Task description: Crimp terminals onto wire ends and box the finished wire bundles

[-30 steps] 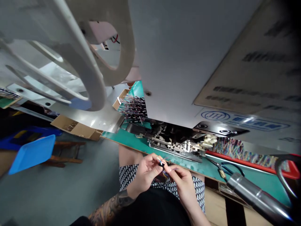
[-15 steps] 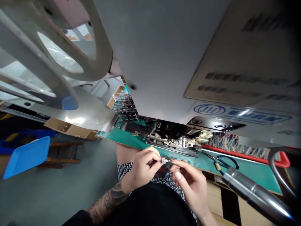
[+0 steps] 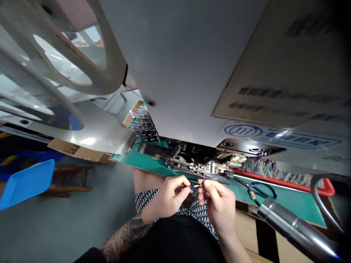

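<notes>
My right hand (image 3: 221, 199) is closed in a pinch on a few thin wires (image 3: 197, 182), which stick out on both sides of its fingertips. A short white end shows among them. My left hand (image 3: 174, 195) sits just to the left, thumb and forefinger pressed together at the wires' left side; what lies between its fingertips is too small to tell. Both hands are over my lap, at the front edge of the green worktop (image 3: 149, 164). Just beyond them is the metal mechanism (image 3: 197, 166) of a grey machine (image 3: 181, 73).
Dark-handled scissors (image 3: 256, 191) lie to the right, near a red tray (image 3: 296, 182) of many coloured wires. A shiny metal tube (image 3: 290, 221) juts in at lower right. Another wire bundle (image 3: 145, 124) stands at left. A blue plastic panel (image 3: 29, 182) and cardboard box (image 3: 79, 150) are further left.
My right hand has moved slightly left and up, its fingers closing into a pinch on the wires. The small grey piece seen at my left fingertips before is now hidden or turned.
</notes>
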A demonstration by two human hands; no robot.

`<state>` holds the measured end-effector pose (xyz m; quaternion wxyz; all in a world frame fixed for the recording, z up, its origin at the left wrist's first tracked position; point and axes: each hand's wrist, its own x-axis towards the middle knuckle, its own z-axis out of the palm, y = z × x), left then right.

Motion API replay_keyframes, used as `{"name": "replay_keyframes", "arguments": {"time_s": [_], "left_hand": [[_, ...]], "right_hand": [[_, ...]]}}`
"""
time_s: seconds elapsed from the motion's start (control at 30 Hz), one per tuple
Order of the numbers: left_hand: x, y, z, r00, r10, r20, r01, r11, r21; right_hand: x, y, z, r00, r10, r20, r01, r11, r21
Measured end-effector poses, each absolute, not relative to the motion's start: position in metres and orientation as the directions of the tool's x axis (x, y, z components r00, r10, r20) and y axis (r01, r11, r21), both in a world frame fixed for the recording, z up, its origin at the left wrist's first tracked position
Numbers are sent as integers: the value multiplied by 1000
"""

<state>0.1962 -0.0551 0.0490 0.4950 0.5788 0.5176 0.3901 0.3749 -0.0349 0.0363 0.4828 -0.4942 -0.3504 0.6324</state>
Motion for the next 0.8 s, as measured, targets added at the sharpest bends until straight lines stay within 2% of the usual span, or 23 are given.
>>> {"name": "replay_keyframes", "arguments": {"time_s": [0.2, 0.4, 0.57, 0.8], "left_hand": [[203, -51, 46, 95, 993, 72, 420, -106, 901], [209, -52, 34, 4, 954, 300, 592, -244, 768], [210, -51, 32, -32, 939, 344, 606, -255, 754], [213, -52, 35, -67, 947, 314, 589, -216, 778]], "right_hand": [[366, -26, 38, -11, 965, -264, -315, -254, -915], [359, -16, 50, -6, 968, -250, -327, -238, -915], [352, -12, 55, 14, 945, -326, -369, -298, -880], [353, -11, 51, -7, 944, -329, -375, -307, -874]]}}
